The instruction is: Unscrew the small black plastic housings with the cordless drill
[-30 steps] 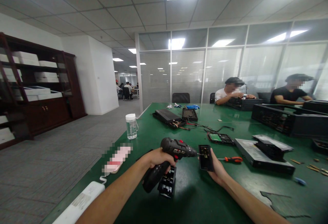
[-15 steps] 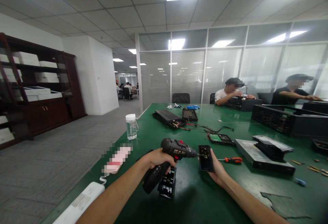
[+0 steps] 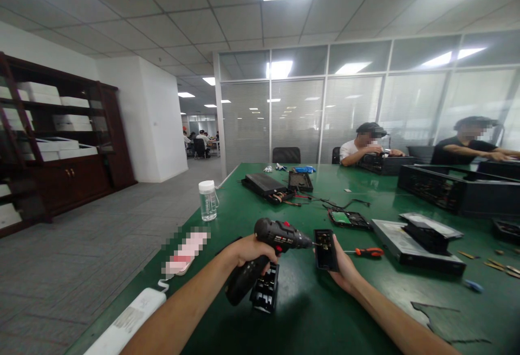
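Observation:
My left hand [image 3: 255, 251] is wrapped round the grip of a black cordless drill [image 3: 280, 234] with red buttons. The drill points right, its bit reaching into a small open black casing [image 3: 326, 257]. That casing is held up by my right hand [image 3: 344, 269], fingers behind it and along its right edge. Small brass-coloured parts show inside; whether the bit touches a screw is too small to tell. Below the drill, a black frame with openings [image 3: 266, 289] lies on the green table [image 3: 317, 317]. A screwdriver with an orange-and-black handle [image 3: 369, 252] lies just right of my right hand.
Left stand a clear bottle [image 3: 208, 203], a pink phone [image 3: 189, 252] and a white power strip [image 3: 130, 317]. Farther back lie a black box with cables [image 3: 266, 187] and a green circuit board [image 3: 343, 217]. Right are a flat metal drive [image 3: 414, 246], a computer case [image 3: 459, 189] and two people working.
Both hands, the drill and the casing stay almost where they were. At the far right, a person's arm has shifted slightly. The whole view has drifted a little.

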Motion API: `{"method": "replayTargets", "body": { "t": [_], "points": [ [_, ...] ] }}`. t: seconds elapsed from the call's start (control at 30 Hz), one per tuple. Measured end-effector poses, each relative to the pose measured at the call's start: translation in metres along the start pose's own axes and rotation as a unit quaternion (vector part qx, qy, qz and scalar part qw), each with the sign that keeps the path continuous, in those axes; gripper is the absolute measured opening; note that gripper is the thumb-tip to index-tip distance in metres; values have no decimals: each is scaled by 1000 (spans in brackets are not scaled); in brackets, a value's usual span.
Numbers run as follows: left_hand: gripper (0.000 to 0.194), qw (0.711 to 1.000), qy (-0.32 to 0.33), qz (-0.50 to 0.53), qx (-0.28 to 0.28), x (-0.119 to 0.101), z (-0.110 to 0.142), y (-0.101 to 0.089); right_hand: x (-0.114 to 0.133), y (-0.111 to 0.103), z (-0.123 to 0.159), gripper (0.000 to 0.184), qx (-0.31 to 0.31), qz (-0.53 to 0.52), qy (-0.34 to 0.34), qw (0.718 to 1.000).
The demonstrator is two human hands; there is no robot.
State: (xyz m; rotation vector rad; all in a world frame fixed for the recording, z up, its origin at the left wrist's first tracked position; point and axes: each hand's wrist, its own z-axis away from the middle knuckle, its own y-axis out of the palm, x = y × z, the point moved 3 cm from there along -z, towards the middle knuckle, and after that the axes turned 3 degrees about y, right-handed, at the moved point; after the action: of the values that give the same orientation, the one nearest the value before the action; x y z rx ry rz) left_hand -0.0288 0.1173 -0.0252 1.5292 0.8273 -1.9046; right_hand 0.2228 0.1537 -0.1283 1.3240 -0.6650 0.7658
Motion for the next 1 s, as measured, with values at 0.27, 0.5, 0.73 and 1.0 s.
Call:
{"method": "replayTargets", "body": {
  "t": [0.27,0.5,0.73,1.0],
  "points": [
    [27,1000,-10,-6,-1,1,0,-1,-2,-2,-3,37,4,0,4,1000],
    [26,1000,-8,-9,2,1,0,-1,-1,-2,-3,38,-5,1,4,1000],
    [27,1000,-16,-12,2,1,-1,-1,-1,-1,0,37,-7,2,16,1000],
    [27,1000,-14,-6,-3,3,-1,-1,0,-1,0,36,-4,-1,16,1000]
  ]
}}
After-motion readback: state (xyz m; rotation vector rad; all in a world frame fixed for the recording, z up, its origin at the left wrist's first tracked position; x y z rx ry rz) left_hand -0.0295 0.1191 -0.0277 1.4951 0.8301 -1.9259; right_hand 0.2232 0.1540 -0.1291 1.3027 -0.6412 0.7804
